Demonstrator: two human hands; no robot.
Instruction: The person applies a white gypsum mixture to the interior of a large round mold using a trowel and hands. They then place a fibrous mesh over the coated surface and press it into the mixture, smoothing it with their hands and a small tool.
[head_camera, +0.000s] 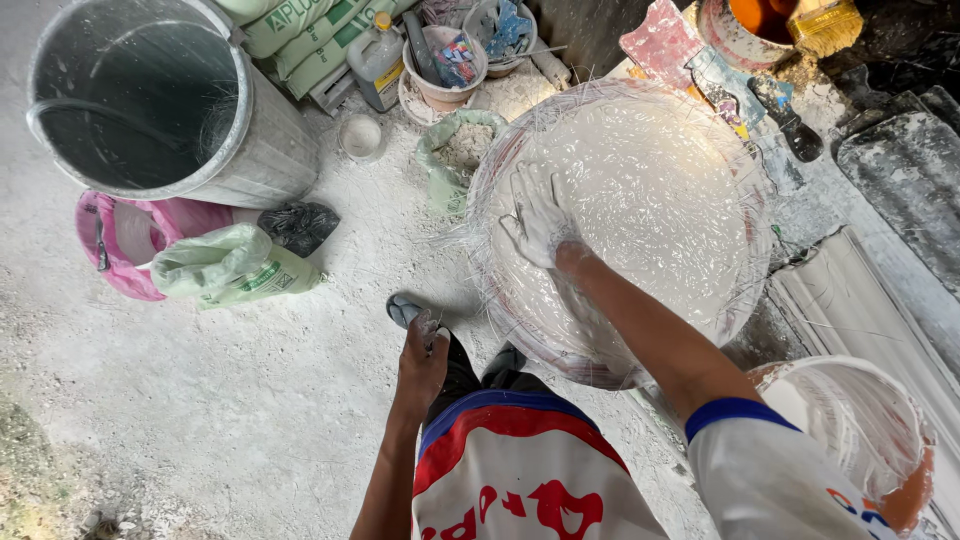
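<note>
I see the round white mould (640, 200) a little right of the centre of my view, a big disc covered with wet white plaster and thin glass-like fibres that stick out past its rim all around. My right hand (537, 217) lies flat on its surface at the 9 o'clock side of the disc, fingers spread and pressed down into the plaster, the whole hand coated white; it pinches nothing. My left hand (422, 358) hangs free below, at about 7 o'clock from the disc, well apart from it, with the fingers loosely curled and dusty, holding nothing that I can see. Under it I see a sandal (404, 309) on the white, powdery floor (200, 400). At 5 o'clock from the disc, near my right sleeve, stands a white bucket (850, 420) with plaster smeared inside and an orange outer wall. At 10 o'clock from the disc, just beside its rim, a green bag (455, 155) stands open with grey-white powder in it, and a small white cup (361, 136) is near it. Further at 9 to 10 o'clock is a large grey metal drum (150, 100), and under it a pink bag (125, 245), a pale green sack (230, 265) and a black bag (298, 226). At 12 o'clock I see a brush (825, 25) resting on an orange pot (745, 30).
</note>
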